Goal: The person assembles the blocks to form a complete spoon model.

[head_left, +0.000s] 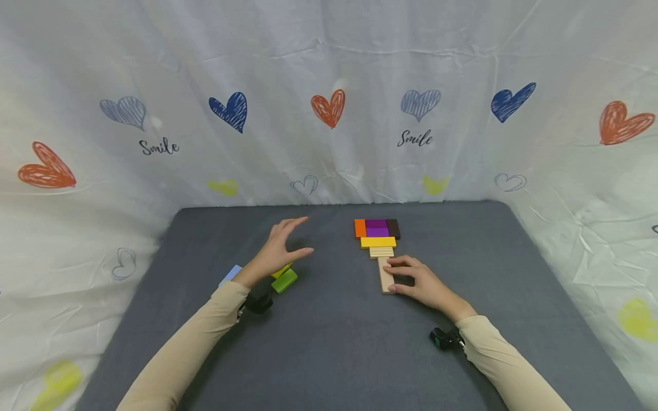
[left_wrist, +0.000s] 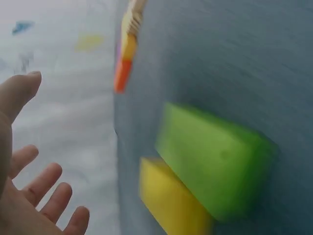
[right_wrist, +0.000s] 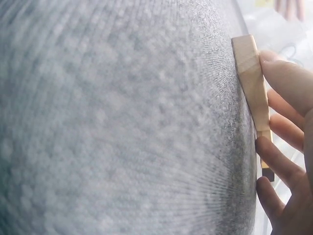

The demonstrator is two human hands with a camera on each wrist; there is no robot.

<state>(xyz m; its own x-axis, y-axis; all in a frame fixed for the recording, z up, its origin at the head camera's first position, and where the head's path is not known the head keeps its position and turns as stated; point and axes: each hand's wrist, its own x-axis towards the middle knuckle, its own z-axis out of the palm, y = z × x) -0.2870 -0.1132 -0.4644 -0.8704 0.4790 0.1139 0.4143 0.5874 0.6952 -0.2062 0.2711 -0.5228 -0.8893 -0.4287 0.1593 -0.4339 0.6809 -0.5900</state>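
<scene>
My right hand [head_left: 424, 286] holds a plain wooden block [head_left: 385, 279] that lies lengthwise on the table, thumb by its near end and fingers at its far part. Beyond that block come thin pale wooden strips [head_left: 381, 252], then a yellow block [head_left: 378, 243] lying crosswise. At the far end, an orange block [head_left: 360, 229] and a dark brown block [head_left: 394, 229] flank two purple blocks [head_left: 377, 224]. With fingers extended and thumb apart, my left hand [head_left: 276, 252] hovers empty above a green block [left_wrist: 210, 159] and another yellow block [left_wrist: 168, 196], blurred in the left wrist view.
A light blue block [head_left: 229, 276] shows partly behind the left forearm. The grey tabletop [head_left: 329, 342] ends at a white curtain [head_left: 329, 57] printed with hearts. Each wrist carries a small black camera [head_left: 446, 338].
</scene>
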